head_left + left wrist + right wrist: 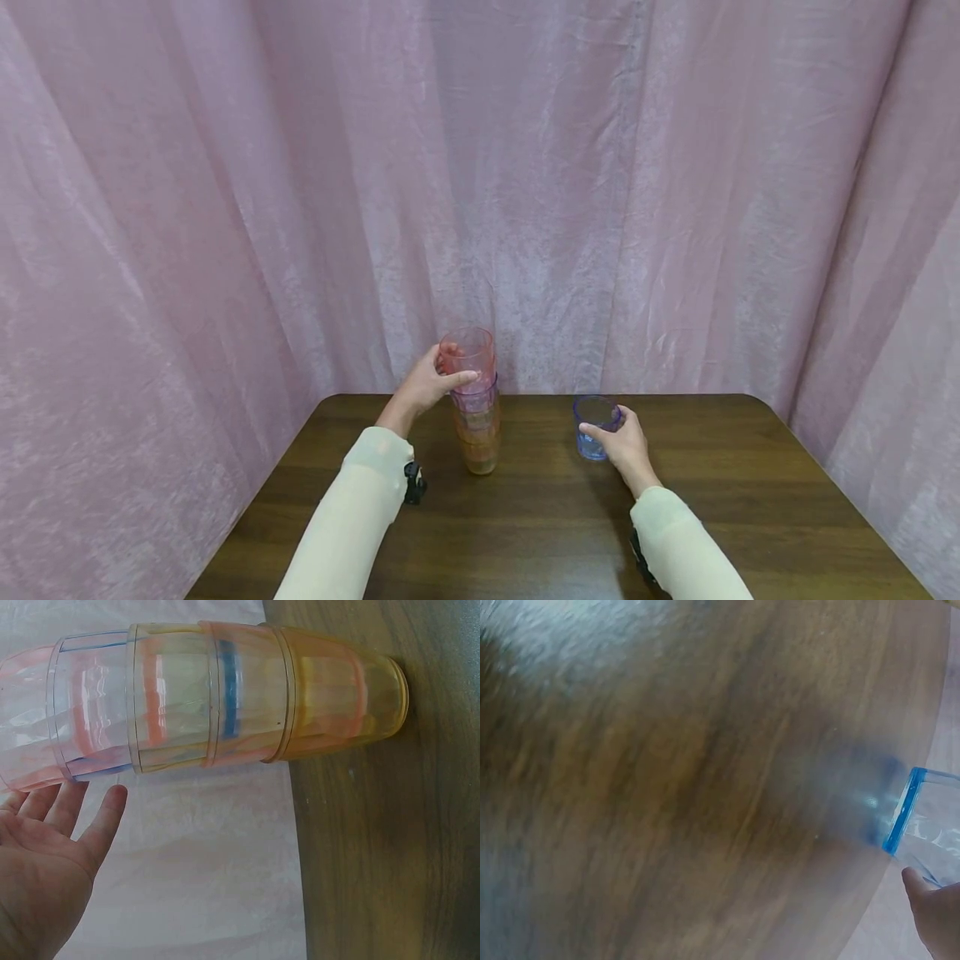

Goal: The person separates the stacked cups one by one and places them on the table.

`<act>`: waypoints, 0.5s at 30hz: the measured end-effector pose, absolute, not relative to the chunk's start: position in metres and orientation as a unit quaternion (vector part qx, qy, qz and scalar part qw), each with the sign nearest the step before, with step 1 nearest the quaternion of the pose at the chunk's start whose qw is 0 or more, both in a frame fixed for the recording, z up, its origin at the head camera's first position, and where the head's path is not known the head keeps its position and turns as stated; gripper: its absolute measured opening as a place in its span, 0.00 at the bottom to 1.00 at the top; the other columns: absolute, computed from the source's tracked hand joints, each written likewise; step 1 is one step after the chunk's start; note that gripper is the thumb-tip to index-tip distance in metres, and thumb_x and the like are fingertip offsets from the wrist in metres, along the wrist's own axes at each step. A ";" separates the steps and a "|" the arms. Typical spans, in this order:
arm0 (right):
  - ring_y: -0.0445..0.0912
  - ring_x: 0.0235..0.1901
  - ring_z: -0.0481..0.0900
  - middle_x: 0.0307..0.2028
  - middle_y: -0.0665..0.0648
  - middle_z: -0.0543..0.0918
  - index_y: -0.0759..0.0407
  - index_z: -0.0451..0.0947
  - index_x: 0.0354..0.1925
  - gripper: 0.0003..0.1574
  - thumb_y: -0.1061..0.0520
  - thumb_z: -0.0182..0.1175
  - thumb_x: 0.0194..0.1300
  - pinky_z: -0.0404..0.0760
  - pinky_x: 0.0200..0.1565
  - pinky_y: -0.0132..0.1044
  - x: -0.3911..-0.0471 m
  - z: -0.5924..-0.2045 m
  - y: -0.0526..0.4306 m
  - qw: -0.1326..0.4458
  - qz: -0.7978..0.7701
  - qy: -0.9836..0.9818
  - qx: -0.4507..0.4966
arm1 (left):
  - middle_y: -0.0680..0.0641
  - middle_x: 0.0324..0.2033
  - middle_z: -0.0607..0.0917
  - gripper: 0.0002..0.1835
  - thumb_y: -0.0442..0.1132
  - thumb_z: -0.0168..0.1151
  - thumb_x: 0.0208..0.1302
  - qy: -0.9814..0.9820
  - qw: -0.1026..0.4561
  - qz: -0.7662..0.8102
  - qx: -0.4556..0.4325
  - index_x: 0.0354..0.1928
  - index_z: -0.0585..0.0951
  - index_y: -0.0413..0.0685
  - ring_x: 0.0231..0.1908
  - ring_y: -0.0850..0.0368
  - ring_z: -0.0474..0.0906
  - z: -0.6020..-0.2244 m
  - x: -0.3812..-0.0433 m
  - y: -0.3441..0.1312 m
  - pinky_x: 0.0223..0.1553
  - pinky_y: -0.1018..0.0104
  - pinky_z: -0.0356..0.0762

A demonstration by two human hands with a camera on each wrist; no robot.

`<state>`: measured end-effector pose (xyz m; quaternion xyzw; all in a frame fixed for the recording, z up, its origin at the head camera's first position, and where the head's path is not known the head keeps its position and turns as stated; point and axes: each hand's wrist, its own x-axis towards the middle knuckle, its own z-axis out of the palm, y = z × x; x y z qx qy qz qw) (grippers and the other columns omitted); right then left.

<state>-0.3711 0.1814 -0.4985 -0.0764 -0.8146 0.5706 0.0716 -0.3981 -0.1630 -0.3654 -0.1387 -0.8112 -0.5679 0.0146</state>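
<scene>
A stack of several nested transparent cups (477,437) stands on the table, with a yellow cup (330,694) at the bottom. The topmost is a pinkish-red cup (468,360), sitting in a blue-rimmed one. Around its left side my left hand (426,385) holds it, thumb in front and fingers behind; the left wrist view has the fingertips right at the stack's side. Farther right, my right hand (627,445) grips a clear blue cup (592,446) between thumb and fingers. The blue cup's thick base (904,810) shows close over the table in the right wrist view.
Both hands work over the far part of a dark brown wooden table (525,533) with rounded back corners. Pink curtains (540,208) hang right behind the table's back edge and along both sides.
</scene>
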 end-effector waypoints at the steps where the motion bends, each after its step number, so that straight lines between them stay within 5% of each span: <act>1: 0.69 0.69 0.55 0.71 0.75 0.57 0.70 0.45 0.74 0.68 0.40 0.74 0.55 0.58 0.68 0.61 -0.371 -0.499 0.181 0.070 0.572 -0.814 -0.076 | 0.41 0.61 0.76 0.38 0.46 0.76 0.57 -0.811 0.015 -0.568 -0.138 0.65 0.68 0.46 0.61 0.45 0.71 -0.365 -0.398 -0.163 0.61 0.48 0.71; 15: 0.70 0.69 0.54 0.71 0.76 0.54 0.69 0.42 0.75 0.67 0.45 0.74 0.57 0.57 0.68 0.62 -0.368 -0.502 0.184 0.055 0.574 -0.815 -0.064 | 0.43 0.60 0.76 0.37 0.51 0.76 0.55 -0.817 0.019 -0.562 -0.129 0.63 0.70 0.50 0.60 0.47 0.72 -0.369 -0.398 -0.163 0.60 0.48 0.71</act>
